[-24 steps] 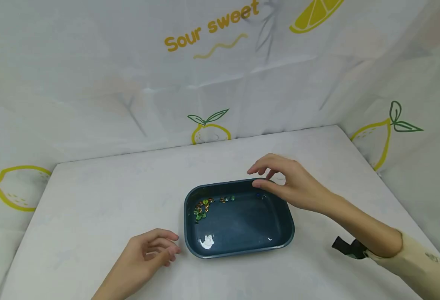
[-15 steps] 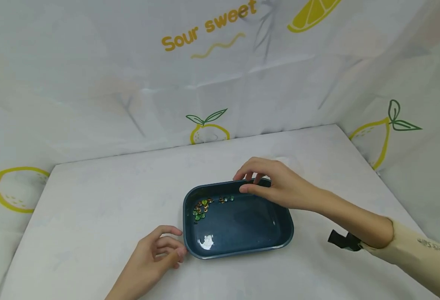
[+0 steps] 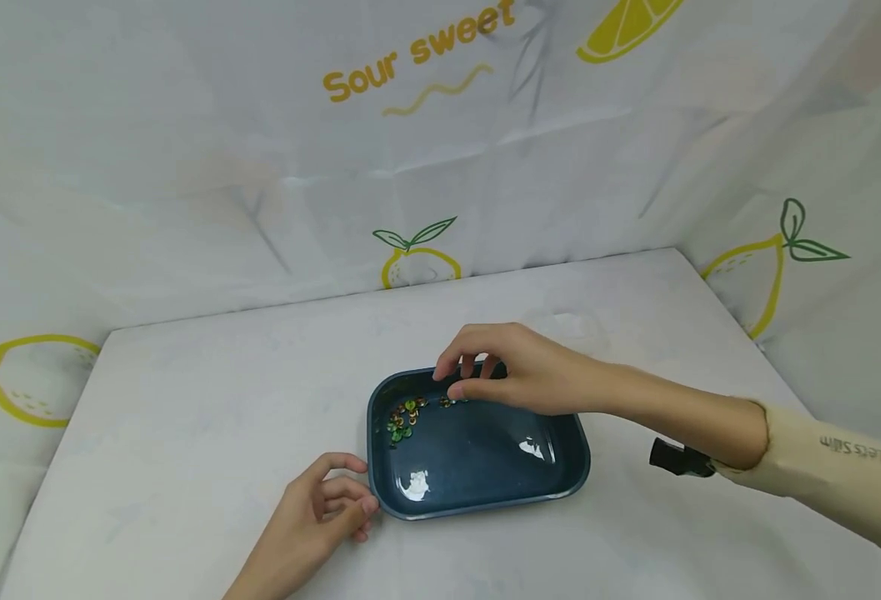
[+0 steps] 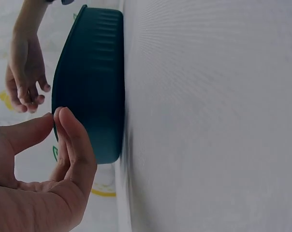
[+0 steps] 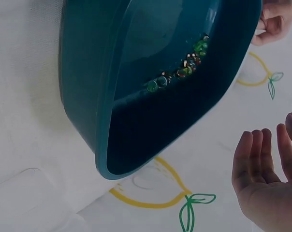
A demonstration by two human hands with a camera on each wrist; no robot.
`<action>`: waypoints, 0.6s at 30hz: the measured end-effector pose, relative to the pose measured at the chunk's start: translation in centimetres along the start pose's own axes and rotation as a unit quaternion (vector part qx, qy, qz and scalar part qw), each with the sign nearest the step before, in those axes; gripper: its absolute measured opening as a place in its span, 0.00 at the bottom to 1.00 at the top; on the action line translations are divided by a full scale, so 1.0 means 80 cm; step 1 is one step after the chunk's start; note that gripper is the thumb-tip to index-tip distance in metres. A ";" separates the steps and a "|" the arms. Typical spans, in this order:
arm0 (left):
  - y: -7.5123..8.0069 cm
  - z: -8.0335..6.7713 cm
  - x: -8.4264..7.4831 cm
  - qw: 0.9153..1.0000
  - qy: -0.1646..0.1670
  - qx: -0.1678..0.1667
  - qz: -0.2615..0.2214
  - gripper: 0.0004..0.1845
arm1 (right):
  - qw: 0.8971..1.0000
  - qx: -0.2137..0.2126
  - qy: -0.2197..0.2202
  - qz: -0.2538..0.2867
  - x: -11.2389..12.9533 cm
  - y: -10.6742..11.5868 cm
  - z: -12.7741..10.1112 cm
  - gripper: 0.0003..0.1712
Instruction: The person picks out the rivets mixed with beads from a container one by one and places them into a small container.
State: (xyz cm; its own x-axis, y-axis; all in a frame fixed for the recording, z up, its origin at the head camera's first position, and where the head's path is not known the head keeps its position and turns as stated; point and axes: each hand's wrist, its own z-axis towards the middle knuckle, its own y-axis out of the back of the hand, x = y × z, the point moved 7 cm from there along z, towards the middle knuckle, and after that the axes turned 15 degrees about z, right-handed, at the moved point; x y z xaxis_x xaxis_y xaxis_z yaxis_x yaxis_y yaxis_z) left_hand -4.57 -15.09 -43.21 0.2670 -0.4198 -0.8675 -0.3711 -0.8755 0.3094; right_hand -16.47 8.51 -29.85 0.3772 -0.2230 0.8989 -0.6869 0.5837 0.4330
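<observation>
A dark teal rectangular tray (image 3: 560, 483) sits mid-table, with several small green and amber beads (image 3: 405, 413) gathered in its far left corner. My right hand (image 3: 478, 373) hovers over the far rim just right of the beads, fingers loosely bent and holding nothing. In the right wrist view its palm (image 5: 267, 179) is bare, with the beads (image 5: 184, 67) inside the tray (image 5: 88, 96). My left hand (image 3: 331, 500) rests on the table at the tray's near left corner, fingers loosely curled. Its fingertips (image 4: 64, 116) lie against the tray wall (image 4: 95, 82).
The table (image 3: 185, 433) is covered in white cloth, and lemon-print sheets (image 3: 410, 125) close it in at the back and both sides. A faint clear plastic piece (image 3: 571, 321) lies behind the tray. A black strap (image 3: 676, 458) sits at my right forearm.
My right hand has slid left along the tray's far rim to just beside the beads. My left hand has moved right, up against the tray's near left corner.
</observation>
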 end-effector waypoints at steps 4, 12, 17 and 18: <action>-0.003 -0.001 -0.002 1.000 -0.014 0.007 -0.008 0.29 | 1.000 0.020 -0.017 0.002 -0.005 -0.008 0.007 0.13; -0.005 -0.003 -0.008 1.000 -0.027 0.011 -0.003 0.30 | 0.998 0.042 -0.032 0.031 -0.010 -0.023 0.023 0.11; -0.006 -0.003 -0.007 1.000 -0.019 0.011 -0.009 0.31 | 0.997 0.052 -0.045 0.041 -0.012 -0.031 0.031 0.10; -0.007 -0.003 -0.007 1.000 -0.019 0.011 -0.008 0.31 | 0.997 0.053 -0.048 0.039 -0.013 -0.033 0.033 0.10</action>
State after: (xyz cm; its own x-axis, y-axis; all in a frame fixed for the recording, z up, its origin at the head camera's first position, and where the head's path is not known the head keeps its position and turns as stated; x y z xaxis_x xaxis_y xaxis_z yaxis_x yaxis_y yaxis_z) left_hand -4.32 -14.45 -42.79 0.2387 -0.3958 -0.8868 -0.3859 -0.8766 0.2875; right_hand -16.72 5.14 -31.78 0.2621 -0.2564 0.9304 -0.7754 0.5180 0.3612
